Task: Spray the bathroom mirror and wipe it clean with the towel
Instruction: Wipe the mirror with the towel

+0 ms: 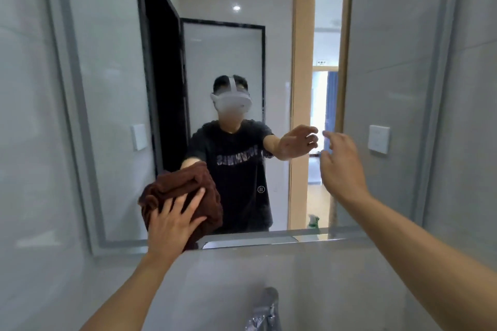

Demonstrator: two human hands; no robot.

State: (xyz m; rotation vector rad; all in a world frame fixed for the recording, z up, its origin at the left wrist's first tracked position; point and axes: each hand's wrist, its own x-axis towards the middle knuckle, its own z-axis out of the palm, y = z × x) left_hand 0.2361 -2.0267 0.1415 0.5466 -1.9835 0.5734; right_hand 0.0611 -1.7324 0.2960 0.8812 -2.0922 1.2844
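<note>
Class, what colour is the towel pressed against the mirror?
Dark reddish-brown towel, seen in the head view.

Home bathroom: wall mirror (113, 88), faucet (265, 309), tiled walls (470, 88).

Faucet (265, 312) cut off (bottom edge); face blurred.

One camera only, worn on the person's head, facing straight at the mirror (215, 62) from close up and tilted slightly down. Both forearms reach in from the bottom edge, and the tap (265, 309) sits at the lower edge, directly below.
</note>
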